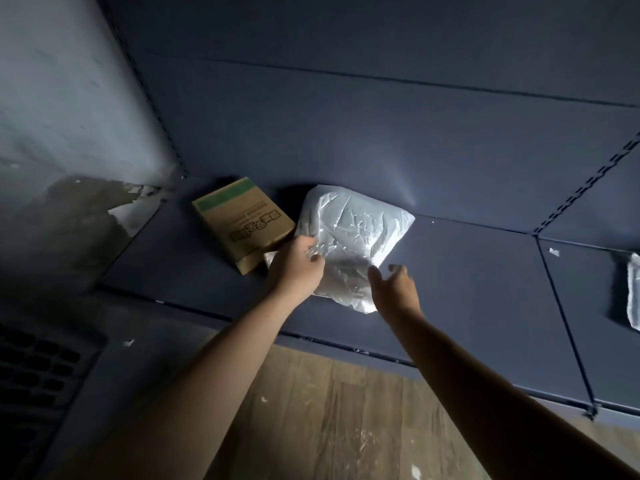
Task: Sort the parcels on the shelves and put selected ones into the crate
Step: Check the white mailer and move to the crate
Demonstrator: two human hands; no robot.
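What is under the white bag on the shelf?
Only the dark shelf shows around the white bag, whose edge the left hand grips. Anything beneath the bag is covered.

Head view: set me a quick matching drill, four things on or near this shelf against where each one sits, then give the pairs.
Things:
1. cardboard box
2. white parcel
3. second parcel
4. crate

Places:
A. cut off at the picture's right edge
B. lower left, off the shelf
C. at the shelf's left end
D. mid-shelf, the left hand holding its edge

Pairs: 1-C, 2-D, 3-A, 4-B
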